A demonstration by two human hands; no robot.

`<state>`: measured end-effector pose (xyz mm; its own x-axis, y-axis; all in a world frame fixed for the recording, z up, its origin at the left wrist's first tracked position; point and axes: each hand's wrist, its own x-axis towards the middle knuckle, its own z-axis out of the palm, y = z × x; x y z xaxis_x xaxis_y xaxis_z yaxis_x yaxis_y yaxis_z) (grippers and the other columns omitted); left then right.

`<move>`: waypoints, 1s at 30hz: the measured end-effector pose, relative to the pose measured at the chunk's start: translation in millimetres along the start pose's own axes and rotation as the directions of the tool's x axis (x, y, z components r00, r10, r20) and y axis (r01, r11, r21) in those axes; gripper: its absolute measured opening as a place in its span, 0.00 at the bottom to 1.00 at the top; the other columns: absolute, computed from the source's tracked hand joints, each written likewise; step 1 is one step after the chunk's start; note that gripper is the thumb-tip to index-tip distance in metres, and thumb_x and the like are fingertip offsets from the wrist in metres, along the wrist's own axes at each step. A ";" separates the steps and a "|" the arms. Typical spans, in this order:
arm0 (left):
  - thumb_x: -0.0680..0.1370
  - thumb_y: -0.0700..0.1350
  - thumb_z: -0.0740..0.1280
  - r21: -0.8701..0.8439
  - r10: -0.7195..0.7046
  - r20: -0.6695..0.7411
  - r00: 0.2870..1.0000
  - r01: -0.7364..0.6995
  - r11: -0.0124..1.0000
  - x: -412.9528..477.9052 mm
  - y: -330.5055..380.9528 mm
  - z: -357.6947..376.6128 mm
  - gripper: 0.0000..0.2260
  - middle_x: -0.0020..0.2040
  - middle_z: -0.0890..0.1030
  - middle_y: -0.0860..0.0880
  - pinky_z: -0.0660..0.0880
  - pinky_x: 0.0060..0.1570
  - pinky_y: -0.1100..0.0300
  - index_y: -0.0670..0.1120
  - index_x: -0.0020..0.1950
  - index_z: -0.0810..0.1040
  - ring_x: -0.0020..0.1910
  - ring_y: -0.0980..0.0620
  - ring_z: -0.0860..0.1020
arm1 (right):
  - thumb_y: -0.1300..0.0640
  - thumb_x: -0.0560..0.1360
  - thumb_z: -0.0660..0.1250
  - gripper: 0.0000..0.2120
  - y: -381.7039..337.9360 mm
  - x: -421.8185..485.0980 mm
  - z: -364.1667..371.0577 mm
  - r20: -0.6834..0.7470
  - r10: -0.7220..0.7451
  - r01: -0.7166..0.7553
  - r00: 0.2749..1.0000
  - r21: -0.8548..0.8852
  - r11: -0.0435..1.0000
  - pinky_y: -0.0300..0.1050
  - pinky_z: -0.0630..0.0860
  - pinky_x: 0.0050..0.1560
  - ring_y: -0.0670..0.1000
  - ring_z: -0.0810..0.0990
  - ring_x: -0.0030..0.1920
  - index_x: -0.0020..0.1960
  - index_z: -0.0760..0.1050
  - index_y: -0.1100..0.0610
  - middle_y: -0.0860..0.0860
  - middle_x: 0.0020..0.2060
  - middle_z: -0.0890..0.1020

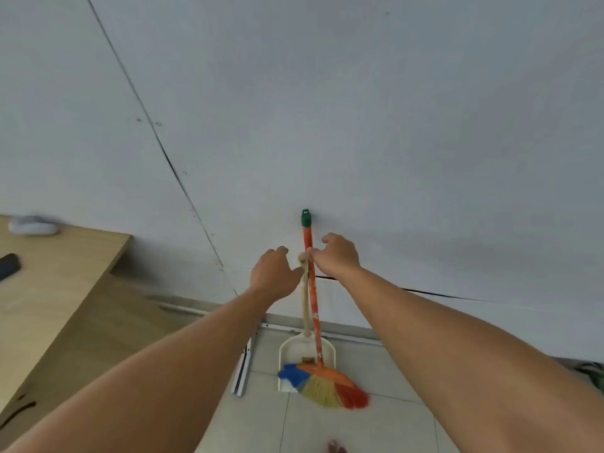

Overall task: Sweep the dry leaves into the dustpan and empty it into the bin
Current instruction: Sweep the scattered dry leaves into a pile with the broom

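A broom (313, 308) with an orange handle, a green cap and orange, yellow and blue bristles leans against the white wall. Beside it stands a cream dustpan (305, 351) on its long handle, its pan upright on the tiled floor behind the bristles. My left hand (274, 273) is at the top of the dustpan handle, fingers spread and loosely curved, thumb against the handle. My right hand (336, 256) is just right of the broom handle below the cap. Its fingertips touch the handle without wrapping round it.
A wooden table (65, 273) fills the left side, with a dark object (8, 264) and a pale object (32, 225) on it. A white metal rail (242, 371) lies on the floor left of the dustpan. A dark cable (425, 291) runs along the wall.
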<state>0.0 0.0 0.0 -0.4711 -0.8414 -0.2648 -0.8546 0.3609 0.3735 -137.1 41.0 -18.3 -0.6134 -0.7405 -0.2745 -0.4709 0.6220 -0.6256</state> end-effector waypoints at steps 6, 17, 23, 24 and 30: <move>0.79 0.58 0.66 -0.081 -0.093 0.045 0.995 0.096 0.992 8.4 4.3 14.9 0.31 0.74 0.72 0.48 0.73 0.67 0.52 0.49 0.79 0.65 0.72 0.47 0.73 | 0.45 0.73 0.70 0.11 -14.4 18.2 4.7 -0.057 0.000 -0.002 0.998 -0.035 0.999 0.39 0.71 0.32 0.48 0.80 0.36 0.46 0.78 0.52 0.47 0.38 0.80; 0.79 0.54 0.67 -0.057 -0.034 -0.080 0.996 0.030 0.998 -9.6 20.1 20.1 0.29 0.73 0.71 0.48 0.74 0.64 0.55 0.49 0.78 0.65 0.70 0.47 0.75 | 0.50 0.78 0.67 0.09 0.6 12.3 -13.5 -0.114 -0.058 0.053 0.992 -0.051 0.997 0.42 0.73 0.40 0.54 0.82 0.44 0.51 0.80 0.55 0.51 0.43 0.83; 0.80 0.51 0.67 -0.037 0.150 -0.130 0.980 -0.156 0.987 -40.4 35.8 31.6 0.26 0.73 0.71 0.49 0.75 0.65 0.54 0.49 0.77 0.66 0.68 0.47 0.75 | 0.53 0.75 0.67 0.05 40.0 -30.7 -43.3 -0.204 -0.017 0.008 0.979 -0.044 0.999 0.40 0.70 0.34 0.53 0.80 0.38 0.45 0.76 0.55 0.49 0.35 0.79; 0.80 0.51 0.67 -0.035 0.171 -0.109 0.979 -0.176 0.984 -43.9 36.5 35.4 0.27 0.73 0.70 0.49 0.75 0.66 0.53 0.49 0.77 0.66 0.69 0.48 0.75 | 0.53 0.75 0.67 0.05 45.5 -40.5 -47.7 -0.225 -0.015 0.006 0.974 -0.040 0.999 0.39 0.68 0.31 0.52 0.79 0.36 0.42 0.74 0.54 0.48 0.33 0.77; 0.78 0.54 0.69 0.008 0.351 0.096 0.931 -0.354 0.935 -76.5 40.8 65.1 0.31 0.73 0.71 0.49 0.75 0.64 0.53 0.50 0.79 0.64 0.70 0.47 0.75 | 0.55 0.76 0.67 0.09 57.4 -124.2 -61.5 -0.391 -0.019 0.003 0.920 -0.040 0.999 0.34 0.65 0.31 0.44 0.73 0.30 0.38 0.71 0.53 0.43 0.27 0.72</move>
<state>-13.0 105.3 -22.4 -0.7599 -0.6181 -0.2012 -0.6346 0.6384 0.4355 -127.0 184.3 24.7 -0.8037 -0.5934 0.0448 -0.4977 0.6291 -0.5971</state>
